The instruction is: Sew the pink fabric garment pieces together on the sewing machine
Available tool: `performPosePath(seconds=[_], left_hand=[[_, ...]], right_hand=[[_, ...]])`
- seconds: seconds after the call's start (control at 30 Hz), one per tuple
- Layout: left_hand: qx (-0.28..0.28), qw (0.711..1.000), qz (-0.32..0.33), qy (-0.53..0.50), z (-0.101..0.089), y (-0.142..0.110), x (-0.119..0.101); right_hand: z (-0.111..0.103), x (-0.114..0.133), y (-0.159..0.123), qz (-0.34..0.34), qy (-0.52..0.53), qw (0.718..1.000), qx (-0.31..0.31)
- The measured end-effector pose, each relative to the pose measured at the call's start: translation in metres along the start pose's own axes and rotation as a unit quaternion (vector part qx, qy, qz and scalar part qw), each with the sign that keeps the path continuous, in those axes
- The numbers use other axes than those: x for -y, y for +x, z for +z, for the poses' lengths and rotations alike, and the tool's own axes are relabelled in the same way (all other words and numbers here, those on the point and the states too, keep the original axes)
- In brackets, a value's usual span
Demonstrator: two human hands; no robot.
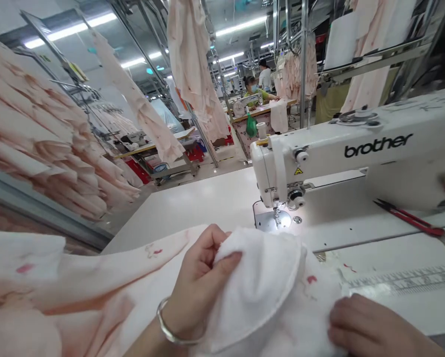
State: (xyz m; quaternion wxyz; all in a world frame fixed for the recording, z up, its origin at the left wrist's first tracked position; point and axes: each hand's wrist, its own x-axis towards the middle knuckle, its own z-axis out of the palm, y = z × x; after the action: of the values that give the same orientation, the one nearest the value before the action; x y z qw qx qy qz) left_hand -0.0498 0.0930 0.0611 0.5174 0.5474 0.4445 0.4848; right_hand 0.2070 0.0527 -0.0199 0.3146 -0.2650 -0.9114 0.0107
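Observation:
In front of the sewing machine (319, 153) lies a pale pink garment (144, 267) with small red prints. My left hand (200, 277), a silver bangle at its wrist, pinches a white fabric piece (259, 267) between thumb and fingers. That piece has a curved, seamed edge and lies over the printed cloth. At the cloth's right side, my right hand (367, 322) has its fingers curled onto the fabric edge; its fingertips are partly hidden and a little blurred. Both hands are nearer to me than the lit needle area (278, 218), and the cloth stops just short of it.
Red-handled thread snips (412, 218) lie on the machine bed, right of the needle. A clear ruler (408, 280) is at the table's right. Pink garments (40, 134) hang at left. Thread cones (341, 39) stand upper right. A masked person (254, 91) sits at another machine behind.

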Motion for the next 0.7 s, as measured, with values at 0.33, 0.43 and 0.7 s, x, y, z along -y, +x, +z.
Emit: performPosePath(seconds=[0.33,0.43,0.7], left_hand=[[0.108,0.991,-0.074,-0.036,0.027,0.013,-0.008],[0.113,0.985,-0.122,-0.035,0.028,0.012,-0.011],[0.049,0.976,-0.197,-0.084,0.032,0.012,-0.013]], right_hand=[[-0.005,-0.054,0.018,0.032,-0.11,0.985,-0.13],[-0.008,-0.055,0.029,-0.028,-0.14,0.98,-0.136],[-0.02,-0.072,0.043,-0.122,-0.13,0.969,-0.168]])
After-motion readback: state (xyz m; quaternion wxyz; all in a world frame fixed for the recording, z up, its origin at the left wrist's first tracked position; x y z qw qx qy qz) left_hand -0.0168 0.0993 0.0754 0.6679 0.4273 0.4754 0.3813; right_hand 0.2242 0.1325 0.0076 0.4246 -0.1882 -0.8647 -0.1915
